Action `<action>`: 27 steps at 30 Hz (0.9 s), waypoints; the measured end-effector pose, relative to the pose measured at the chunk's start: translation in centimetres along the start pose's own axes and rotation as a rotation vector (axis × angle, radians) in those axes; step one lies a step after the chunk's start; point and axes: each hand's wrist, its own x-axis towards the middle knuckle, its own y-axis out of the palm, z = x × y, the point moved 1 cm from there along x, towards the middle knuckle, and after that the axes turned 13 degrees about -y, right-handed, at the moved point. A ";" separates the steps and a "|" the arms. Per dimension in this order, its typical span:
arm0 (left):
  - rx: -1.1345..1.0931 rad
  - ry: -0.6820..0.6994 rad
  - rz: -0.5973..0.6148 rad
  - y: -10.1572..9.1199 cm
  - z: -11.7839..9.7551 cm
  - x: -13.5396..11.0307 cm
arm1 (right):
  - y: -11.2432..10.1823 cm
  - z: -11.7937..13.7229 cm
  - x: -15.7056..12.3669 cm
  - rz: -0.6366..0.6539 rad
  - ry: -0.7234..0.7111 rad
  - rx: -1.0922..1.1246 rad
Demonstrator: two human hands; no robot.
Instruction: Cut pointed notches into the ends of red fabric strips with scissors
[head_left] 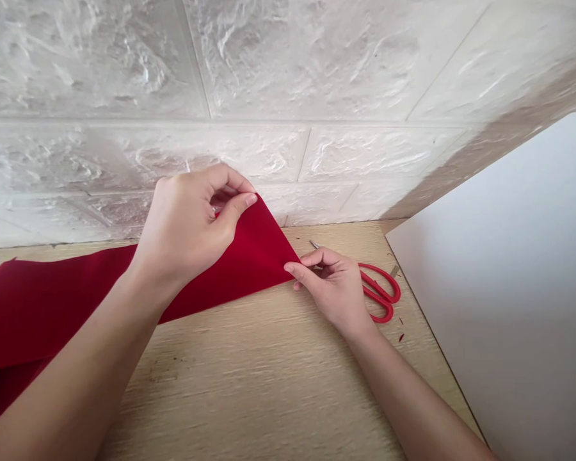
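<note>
Red cloth (249,256) (napped, felt or velveteen, hard to tell which) lying across the left part of the table (269,390), long strip running off the frame at lower left, near end folded into a triangular point. Probably light, soft and limp, with little stiffness to hold a crease unaided; best taken at the folded edge or corners, pinched between thumb and fingers, with only a gentle pull. Left grip (185,227) closed in a pinch on the top corner of the fold, thumb in front, fingers curled behind, corner raised off the table. Right grip (336,291) nearly closed on the right corner of the triangle, thumb and index finger at the cloth, light fingertip hold only, exact contact partly hidden by the fingers. Red-handled scissors (379,291) just beside the right grip, lying flat, metal tips (314,244) pointing toward the wall, blades partly under the hand. A few tiny red scraps (401,337) on the wood near the handles. White embossed brick-pattern wall panels (317,77) along the back of the table. Large white board (499,288) at the right, beside the table's far end.
</note>
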 end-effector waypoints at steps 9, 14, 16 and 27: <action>0.014 0.015 -0.002 0.0 0.1 -0.1 | 0.1 -0.2 -0.1 -0.016 -0.013 0.048; 0.031 0.029 -0.012 0.2 0.3 0.1 | 0.2 -0.1 -0.2 -0.027 -0.051 0.038; 0.035 0.045 -0.023 0.1 0.5 0.2 | 0.2 -0.1 -0.2 -0.026 -0.077 0.014; -0.002 0.061 -0.120 -0.7 1.0 0.7 | 0.0 0.2 -0.4 -0.002 -0.124 0.025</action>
